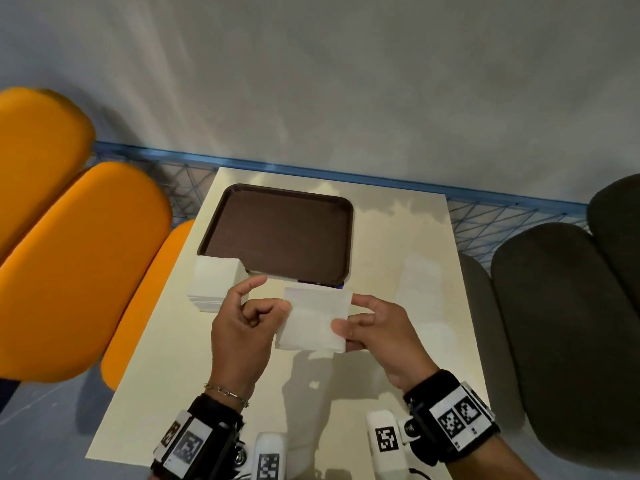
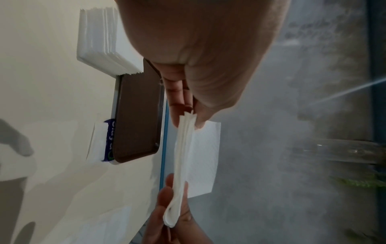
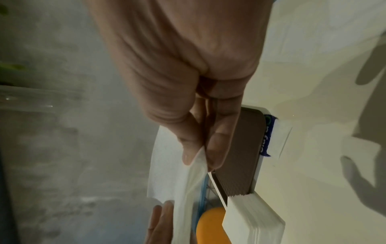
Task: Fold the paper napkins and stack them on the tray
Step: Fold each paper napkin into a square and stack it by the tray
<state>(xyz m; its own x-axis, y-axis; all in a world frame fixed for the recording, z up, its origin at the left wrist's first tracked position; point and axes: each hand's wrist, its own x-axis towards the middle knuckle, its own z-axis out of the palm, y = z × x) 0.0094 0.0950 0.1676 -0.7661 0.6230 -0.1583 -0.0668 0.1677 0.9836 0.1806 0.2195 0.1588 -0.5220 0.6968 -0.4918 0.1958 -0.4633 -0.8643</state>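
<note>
A white paper napkin [image 1: 315,318] hangs in the air above the cream table [image 1: 398,271], held between both hands. My left hand [image 1: 273,306] pinches its left edge between thumb and fingers; in the left wrist view the napkin [image 2: 200,158] shows several layers with one flap standing out. My right hand [image 1: 349,327] pinches the right edge, seen in the right wrist view on the napkin [image 3: 167,178]. A brown tray [image 1: 280,233] lies beyond the hands with nothing on its bare floor. A thick stack of white napkins [image 1: 214,282] sits at the tray's near-left corner.
A blue-and-white wrapper [image 2: 109,140] pokes out beside the tray's near edge. Orange seats [image 1: 79,258] line the left side, dark seats [image 1: 561,323] the right. A blue mesh rail [image 1: 311,174] runs behind the table against a grey wall.
</note>
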